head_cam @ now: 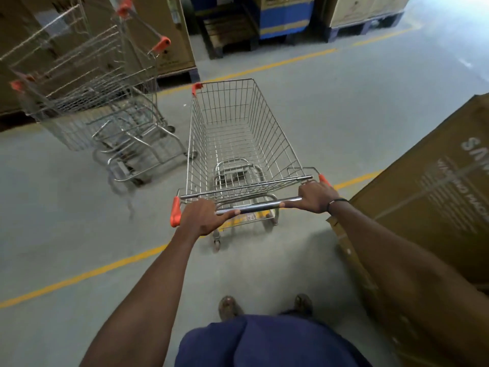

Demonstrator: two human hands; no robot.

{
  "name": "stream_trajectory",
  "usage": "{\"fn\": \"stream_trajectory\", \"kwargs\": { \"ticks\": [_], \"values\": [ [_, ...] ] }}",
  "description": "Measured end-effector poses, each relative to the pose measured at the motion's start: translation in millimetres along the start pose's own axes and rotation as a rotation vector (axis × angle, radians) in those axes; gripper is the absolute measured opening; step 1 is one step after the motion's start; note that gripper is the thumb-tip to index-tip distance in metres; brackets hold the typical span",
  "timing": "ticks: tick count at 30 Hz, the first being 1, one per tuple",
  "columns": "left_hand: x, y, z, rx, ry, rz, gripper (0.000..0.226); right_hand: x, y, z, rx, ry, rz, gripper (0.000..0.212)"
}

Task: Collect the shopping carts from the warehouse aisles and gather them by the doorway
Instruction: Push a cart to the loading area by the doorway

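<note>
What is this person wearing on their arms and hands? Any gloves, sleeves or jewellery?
No gloves and no sleeves show: both forearms are bare right up to the bottom edge of the picture. The left hand carries nothing on it. The right hand has a thin dark band round its wrist. No rings can be made out on the fingers.

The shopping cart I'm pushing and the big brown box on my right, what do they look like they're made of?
Silver wire shopping cart: apparently bright-plated steel, judging by its shiny thin-rod grid, with orange, probably plastic, handle end caps. Big brown box: corrugated cardboard, matte, with printed lettering and creased edges.
</note>
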State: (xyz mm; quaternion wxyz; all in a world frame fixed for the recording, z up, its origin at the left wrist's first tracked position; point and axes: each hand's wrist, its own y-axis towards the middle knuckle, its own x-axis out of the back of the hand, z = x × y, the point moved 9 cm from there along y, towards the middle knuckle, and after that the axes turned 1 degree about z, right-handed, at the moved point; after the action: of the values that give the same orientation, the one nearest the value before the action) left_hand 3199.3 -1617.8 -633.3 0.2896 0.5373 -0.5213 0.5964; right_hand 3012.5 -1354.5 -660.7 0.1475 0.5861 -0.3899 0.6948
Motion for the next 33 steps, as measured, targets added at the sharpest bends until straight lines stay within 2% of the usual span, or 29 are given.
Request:
{"fn": "stream_trajectory", "kwargs": {
  "ticks": [4, 10, 16, 23, 27, 33],
  "values": [
    [8.7, 24.1, 14.5, -0.069, 0.03, 0.007, 0.091, 3.0, 0.7, 9.5, -0.072, 0.061, -0.006, 0.099],
    [32.9, 74.0, 29.6, -0.192, 0.113, 0.042, 0.086, 8.4, 19.0, 16.1, -0.206, 0.18, -0.027, 0.12],
    [58.6, 150.9, 38.3, -0.292, 0.131, 0.015, 0.095, 30.8, 53.4, 5.6, -0.288, 0.215, -0.039, 0.099],
    [82.6, 242.1, 28.2, -0.351, 0.128, 0.008, 0.1, 58.6, 109.3, -32.2, -0.363, 0.233, -0.064, 0.099],
    [97.5, 289.1, 14.2, -0.366, 0.123, 0.025, 0.105, 72.6, 136.8, -61.1, -0.409, 0.258, -0.041, 0.108],
    [125.4, 360.5, 2.9, -0.454, 0.163, 0.053, 0.102, 92.8, 177.6, -83.9, -0.497, 0.303, -0.043, 0.126]
  ]
}}
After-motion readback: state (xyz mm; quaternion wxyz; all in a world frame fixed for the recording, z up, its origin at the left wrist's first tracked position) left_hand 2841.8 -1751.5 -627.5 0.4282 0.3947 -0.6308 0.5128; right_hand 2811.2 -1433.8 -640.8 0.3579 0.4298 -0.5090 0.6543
